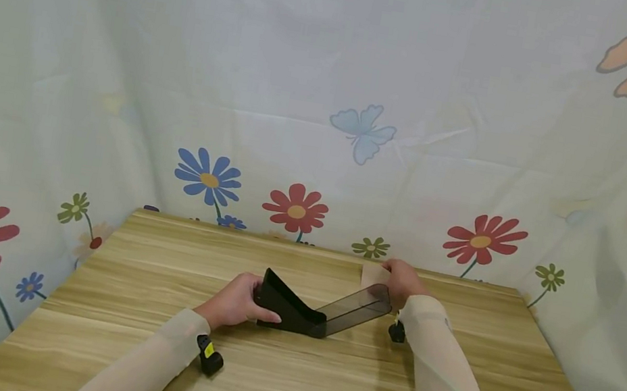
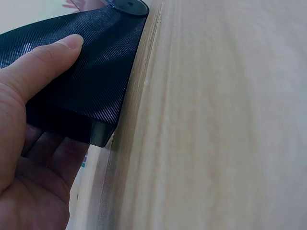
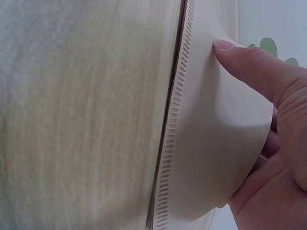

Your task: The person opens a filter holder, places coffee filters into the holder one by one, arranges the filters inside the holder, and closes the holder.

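My left hand (image 1: 237, 302) grips a black, ribbed, wedge-shaped holder (image 1: 286, 309) by its left end, thumb on the near side. A smoky see-through lid (image 1: 356, 309) swings open to the right from the holder's rounded hinge end. In the left wrist view the thumb lies flat across the ribbed face of the holder (image 2: 91, 72), and the other fingers are partly hidden behind it. My right hand (image 1: 404, 280), beyond the lid's far end, pinches pale paper coffee filters (image 3: 216, 139) with a crimped edge. How many filters there are, I cannot tell.
A wood-grain table (image 1: 284, 382) lies under both hands. Behind it and at both sides hangs a white curtain (image 1: 287, 48) printed with flowers and butterflies. Small black wrist cameras (image 1: 210, 358) sit below both hands.
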The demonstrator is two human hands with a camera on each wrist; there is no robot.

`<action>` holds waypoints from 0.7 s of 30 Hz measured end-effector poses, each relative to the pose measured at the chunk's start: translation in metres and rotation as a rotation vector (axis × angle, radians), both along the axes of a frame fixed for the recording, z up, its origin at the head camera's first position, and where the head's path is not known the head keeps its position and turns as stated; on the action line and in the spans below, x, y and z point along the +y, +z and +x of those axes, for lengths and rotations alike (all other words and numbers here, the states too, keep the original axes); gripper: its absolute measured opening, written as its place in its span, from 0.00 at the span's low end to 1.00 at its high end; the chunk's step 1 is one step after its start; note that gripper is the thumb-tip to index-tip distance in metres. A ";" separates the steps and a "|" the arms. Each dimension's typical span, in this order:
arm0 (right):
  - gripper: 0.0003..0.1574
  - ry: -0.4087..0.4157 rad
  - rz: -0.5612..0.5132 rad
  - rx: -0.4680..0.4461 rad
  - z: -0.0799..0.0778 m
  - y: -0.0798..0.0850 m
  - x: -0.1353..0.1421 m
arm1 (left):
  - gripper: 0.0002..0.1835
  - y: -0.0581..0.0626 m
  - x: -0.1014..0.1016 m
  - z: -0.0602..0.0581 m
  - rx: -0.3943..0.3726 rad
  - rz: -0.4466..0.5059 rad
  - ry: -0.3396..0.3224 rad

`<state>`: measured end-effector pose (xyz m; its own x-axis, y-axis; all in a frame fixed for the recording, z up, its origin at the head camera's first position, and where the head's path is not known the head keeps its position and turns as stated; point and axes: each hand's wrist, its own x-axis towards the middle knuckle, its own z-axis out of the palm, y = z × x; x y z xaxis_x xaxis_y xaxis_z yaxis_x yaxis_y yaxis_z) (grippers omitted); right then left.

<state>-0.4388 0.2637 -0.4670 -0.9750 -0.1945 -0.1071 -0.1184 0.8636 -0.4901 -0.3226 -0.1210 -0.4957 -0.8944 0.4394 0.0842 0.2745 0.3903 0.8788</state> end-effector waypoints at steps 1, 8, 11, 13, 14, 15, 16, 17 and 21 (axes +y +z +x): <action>0.30 -0.003 0.002 -0.003 0.000 0.000 -0.001 | 0.22 0.000 0.000 0.000 0.001 -0.001 -0.001; 0.22 -0.027 0.015 0.000 0.001 0.002 -0.002 | 0.22 -0.001 0.000 -0.001 0.001 0.006 -0.007; 0.21 -0.024 0.017 -0.003 0.001 0.003 -0.003 | 0.22 -0.001 0.000 0.000 -0.002 0.005 -0.006; 0.21 -0.026 0.018 -0.012 0.001 0.003 -0.003 | 0.22 -0.001 0.000 0.000 0.000 0.004 -0.004; 0.23 -0.024 0.020 -0.015 0.001 0.003 -0.003 | 0.22 -0.001 0.000 0.001 0.001 0.005 -0.004; 0.24 -0.023 0.023 -0.017 0.001 0.004 -0.003 | 0.22 -0.001 0.000 0.001 0.001 0.003 -0.001; 0.25 -0.011 0.031 -0.015 0.001 0.004 -0.003 | 0.22 -0.001 0.000 0.001 0.002 0.001 0.001; 0.26 -0.004 0.037 -0.014 0.001 0.005 -0.003 | 0.22 -0.001 0.000 0.001 0.002 0.000 0.004; 0.29 0.009 0.043 -0.019 0.001 0.007 -0.004 | 0.22 -0.001 0.000 0.000 0.003 -0.005 0.011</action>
<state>-0.4377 0.2601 -0.4602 -0.9710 -0.1980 -0.1343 -0.1171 0.8829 -0.4547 -0.3222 -0.1207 -0.4970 -0.8990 0.4297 0.0847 0.2728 0.3981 0.8758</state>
